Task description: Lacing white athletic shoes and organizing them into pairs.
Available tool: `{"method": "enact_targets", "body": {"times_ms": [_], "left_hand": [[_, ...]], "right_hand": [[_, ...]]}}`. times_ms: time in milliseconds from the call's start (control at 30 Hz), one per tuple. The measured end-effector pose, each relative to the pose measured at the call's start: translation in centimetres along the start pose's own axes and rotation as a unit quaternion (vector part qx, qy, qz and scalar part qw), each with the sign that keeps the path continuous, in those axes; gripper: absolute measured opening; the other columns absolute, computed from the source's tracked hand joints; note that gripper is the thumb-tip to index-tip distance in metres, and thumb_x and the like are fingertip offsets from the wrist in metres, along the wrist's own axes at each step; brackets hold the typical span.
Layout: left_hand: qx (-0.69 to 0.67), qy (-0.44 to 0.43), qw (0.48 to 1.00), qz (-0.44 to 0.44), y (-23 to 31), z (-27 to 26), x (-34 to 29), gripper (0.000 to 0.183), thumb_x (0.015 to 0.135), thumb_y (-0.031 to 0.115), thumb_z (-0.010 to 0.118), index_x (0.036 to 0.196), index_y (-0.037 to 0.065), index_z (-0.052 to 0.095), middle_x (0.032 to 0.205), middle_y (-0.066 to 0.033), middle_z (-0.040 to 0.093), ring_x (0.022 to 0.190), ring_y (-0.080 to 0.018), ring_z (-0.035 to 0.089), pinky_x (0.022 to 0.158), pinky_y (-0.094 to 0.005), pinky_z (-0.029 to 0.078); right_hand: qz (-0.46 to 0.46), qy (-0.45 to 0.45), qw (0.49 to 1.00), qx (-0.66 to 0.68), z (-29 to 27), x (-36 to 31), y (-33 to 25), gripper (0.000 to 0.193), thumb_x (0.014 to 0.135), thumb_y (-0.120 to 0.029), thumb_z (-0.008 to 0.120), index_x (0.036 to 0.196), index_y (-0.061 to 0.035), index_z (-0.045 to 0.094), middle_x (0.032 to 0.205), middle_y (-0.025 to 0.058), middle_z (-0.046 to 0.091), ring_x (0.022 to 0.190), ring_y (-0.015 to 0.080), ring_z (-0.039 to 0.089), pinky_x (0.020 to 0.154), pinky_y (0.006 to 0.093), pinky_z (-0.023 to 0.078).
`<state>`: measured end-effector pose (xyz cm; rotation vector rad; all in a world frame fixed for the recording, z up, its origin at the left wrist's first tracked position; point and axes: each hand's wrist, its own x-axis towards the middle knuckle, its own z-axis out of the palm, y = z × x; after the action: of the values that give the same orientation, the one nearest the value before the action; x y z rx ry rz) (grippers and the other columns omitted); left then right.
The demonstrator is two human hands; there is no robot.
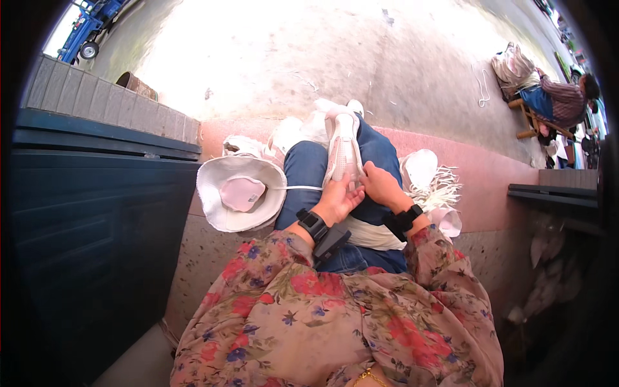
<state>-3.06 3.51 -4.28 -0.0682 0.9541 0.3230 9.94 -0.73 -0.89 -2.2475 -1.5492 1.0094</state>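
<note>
Across my lap lies a long white and pale pink sneaker upper [345, 149], its toe pointing away from me. My left hand [340, 198] is at its near end, palm partly up and fingers curled against the edge. Close beside it, my right hand [382, 185] is closed, thumb and fingertips pinched by the upper's right edge. What is between those fingertips is too small to make out. A white shoelace [302, 188] runs over my left thigh to the upper, near my left hand.
At my left is a white fabric bucket hat [211, 205] with a pale pink piece [242, 193] inside. More white uppers [244, 146] lie behind it. Right of my knees are a bundle of white laces [442, 187] and a white piece [420, 166]. Another person [561, 100] sits far right.
</note>
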Motion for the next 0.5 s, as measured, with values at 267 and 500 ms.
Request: {"method": "enact_targets", "body": {"times_ms": [267, 500], "left_hand": [[0.044, 0.007, 0.998, 0.038, -0.5, 0.6, -2.2, 0.029, 0.090, 0.031, 0.046, 0.101, 0.004, 0.045, 0.088, -0.0086, 0.054, 0.068, -0.0194, 0.057, 0.054, -0.0274, 0.049], [0.082, -0.001, 0.997, 0.012, 0.4, -0.4, -3.3, 0.031, 0.090, 0.035, 0.045, 0.095, 0.005, 0.050, 0.080, -0.0068, 0.056, 0.067, -0.0202, 0.058, 0.052, -0.0269, 0.047]], "right_hand": [[-0.042, 0.007, 0.998, -0.040, 1.2, -0.3, 1.7, 0.025, 0.084, -0.024, 0.047, 0.090, -0.0006, 0.044, 0.077, 0.0230, 0.059, 0.076, 0.0406, 0.056, 0.065, 0.0468, 0.043], [-0.073, 0.028, 0.997, 0.028, -1.6, -4.8, -1.4, 0.027, 0.082, -0.020, 0.050, 0.102, -0.0025, 0.050, 0.088, 0.0191, 0.059, 0.081, 0.0364, 0.057, 0.067, 0.0435, 0.044]]}}
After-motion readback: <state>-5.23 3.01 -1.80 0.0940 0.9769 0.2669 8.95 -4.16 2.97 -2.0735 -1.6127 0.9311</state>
